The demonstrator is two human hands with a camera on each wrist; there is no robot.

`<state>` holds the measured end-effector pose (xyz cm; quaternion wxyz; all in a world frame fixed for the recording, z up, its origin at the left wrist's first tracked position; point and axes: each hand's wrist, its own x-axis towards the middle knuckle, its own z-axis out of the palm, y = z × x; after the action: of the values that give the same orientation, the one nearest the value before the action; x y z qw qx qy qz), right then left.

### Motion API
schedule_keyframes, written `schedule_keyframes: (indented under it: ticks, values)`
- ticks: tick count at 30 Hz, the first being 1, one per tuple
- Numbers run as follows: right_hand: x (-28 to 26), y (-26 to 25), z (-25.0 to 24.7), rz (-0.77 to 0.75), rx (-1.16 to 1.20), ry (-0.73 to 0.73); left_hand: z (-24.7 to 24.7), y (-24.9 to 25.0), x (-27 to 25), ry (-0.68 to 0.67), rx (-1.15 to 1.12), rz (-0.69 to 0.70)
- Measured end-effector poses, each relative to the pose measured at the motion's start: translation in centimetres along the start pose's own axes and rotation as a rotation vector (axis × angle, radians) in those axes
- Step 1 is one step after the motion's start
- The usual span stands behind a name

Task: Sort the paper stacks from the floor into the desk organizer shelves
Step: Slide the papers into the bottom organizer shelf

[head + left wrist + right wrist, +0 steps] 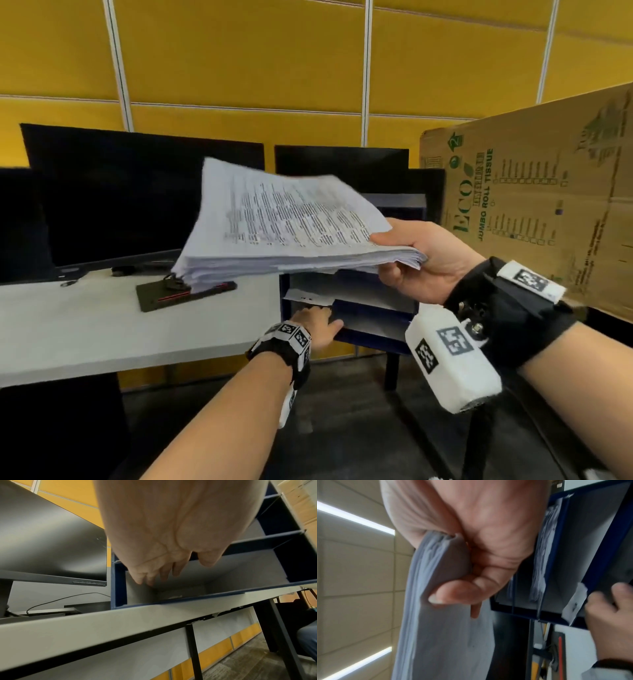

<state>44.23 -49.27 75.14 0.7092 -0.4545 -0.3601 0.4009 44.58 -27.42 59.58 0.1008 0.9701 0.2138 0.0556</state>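
My right hand grips a thick stack of printed paper by its right edge, thumb on top and fingers beneath. The stack hangs in the air, level, in front of the upper shelves of the blue desk organizer. The right wrist view shows the stack edge-on in that hand, with the organizer behind it. My left hand reaches to the organizer's lower left corner. Its straight fingers extend into the bottom compartment beside the blue wall. A loose sheet sticks out of the shelf just above them.
Dark monitors stand on the white desk left of the organizer. A black pad with a red stripe lies under the stack's left end. A large cardboard box leans close on the right. Below is dark floor and a desk leg.
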Motion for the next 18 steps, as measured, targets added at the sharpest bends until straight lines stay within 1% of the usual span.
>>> schedule_keyframes:
  ticks: [2, 6, 10, 13, 15, 16, 18]
  values:
    - [1.1, 0.8, -1.0, -0.026, -0.025, 0.07, 0.1, 0.1, 0.4, -0.021, -0.001, -0.019]
    - [3.4, 3.1, -3.4, -0.136, -0.149, 0.121, 1.1, 0.0, 2.2, -0.013, 0.11, -0.035]
    - [5.2, 5.3, -4.3, -0.281, -0.23, 0.248, 2.1, 0.2, 4.2, -0.035, 0.061, -0.061]
    - [6.9, 6.8, -5.4, -0.36, -0.296, 0.339, 2.8, 0.3, 6.1, 0.061, -0.049, -0.03]
    - [7.8, 7.5, -6.3, -0.41, -0.349, 0.401, 2.6, 0.8, 6.7, 0.113, -0.046, 0.042]
    - [8.1, 7.8, -6.6, -0.423, -0.368, 0.419, 2.2, 1.2, 6.7, 0.111, -0.013, 0.049]
    - [8.3, 8.1, -6.8, -0.428, -0.369, 0.424, 1.8, 1.9, 6.8, 0.11, -0.017, 0.03]
